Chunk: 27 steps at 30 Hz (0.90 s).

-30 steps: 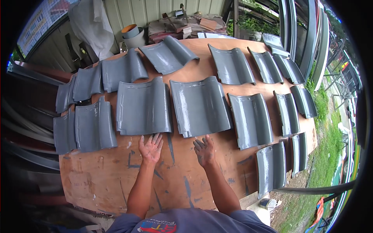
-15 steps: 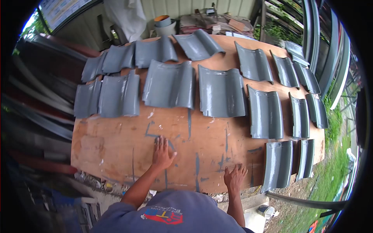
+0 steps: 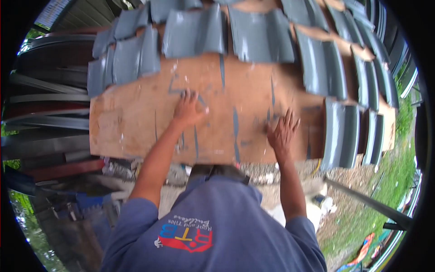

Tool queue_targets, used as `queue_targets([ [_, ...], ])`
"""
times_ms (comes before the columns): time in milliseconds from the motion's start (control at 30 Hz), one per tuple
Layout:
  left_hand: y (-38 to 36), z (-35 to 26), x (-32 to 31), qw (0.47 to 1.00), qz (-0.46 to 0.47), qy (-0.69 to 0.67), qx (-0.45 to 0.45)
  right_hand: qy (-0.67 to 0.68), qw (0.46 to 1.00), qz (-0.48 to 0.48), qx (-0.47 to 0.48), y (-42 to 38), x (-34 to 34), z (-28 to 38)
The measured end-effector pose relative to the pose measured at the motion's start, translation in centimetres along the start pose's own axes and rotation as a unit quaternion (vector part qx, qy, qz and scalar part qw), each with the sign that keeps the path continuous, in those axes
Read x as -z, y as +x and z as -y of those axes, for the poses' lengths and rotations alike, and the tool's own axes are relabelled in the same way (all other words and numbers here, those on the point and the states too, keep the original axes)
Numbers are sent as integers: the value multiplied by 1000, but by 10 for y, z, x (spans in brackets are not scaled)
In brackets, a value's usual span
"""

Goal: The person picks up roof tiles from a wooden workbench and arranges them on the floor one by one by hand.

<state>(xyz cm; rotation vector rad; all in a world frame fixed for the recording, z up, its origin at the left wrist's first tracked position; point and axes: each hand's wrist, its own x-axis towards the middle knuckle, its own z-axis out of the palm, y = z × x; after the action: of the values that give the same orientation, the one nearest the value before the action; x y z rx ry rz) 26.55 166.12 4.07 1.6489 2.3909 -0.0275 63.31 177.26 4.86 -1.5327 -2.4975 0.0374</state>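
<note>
My left hand (image 3: 188, 110) rests on the bare front part of a brown wooden board (image 3: 127, 113), fingers apart and beside a grey paint mark. To its right, my right hand (image 3: 282, 132) lies on the same board with its fingers spread. Neither hand holds anything. Glossy grey curved roof tiles stand in rows beyond my hands, among them a wide one (image 3: 195, 34) and another (image 3: 260, 36). Closest to my right hand is a roof tile (image 3: 340, 133) at the board's front right.
Long metal profiles (image 3: 50, 97) are stacked along the left side. A metal bar (image 3: 367, 203) juts out at the lower right, over grass (image 3: 376, 213). Rubble (image 3: 263, 174) lies below the board's front edge. More roof tiles (image 3: 321, 65) stand on the right.
The view has tilted down, so the board and roof tiles appear higher. Both hands remain on the board. The fingers of my right hand are more stretched and spread than before.
</note>
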Motion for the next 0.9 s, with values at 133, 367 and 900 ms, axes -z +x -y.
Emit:
queue_targets([
  [133,8,8,-14,1000,14,25,-7,13,1000,11,-6,-48,-17,-12],
  [367,3,-1,-13,997,22,71,13,26,995,80,43,-117,7,-19],
  [900,-5,1,-16,995,-48,48,-70,99,712,489,-494,-488,-84,-99],
])
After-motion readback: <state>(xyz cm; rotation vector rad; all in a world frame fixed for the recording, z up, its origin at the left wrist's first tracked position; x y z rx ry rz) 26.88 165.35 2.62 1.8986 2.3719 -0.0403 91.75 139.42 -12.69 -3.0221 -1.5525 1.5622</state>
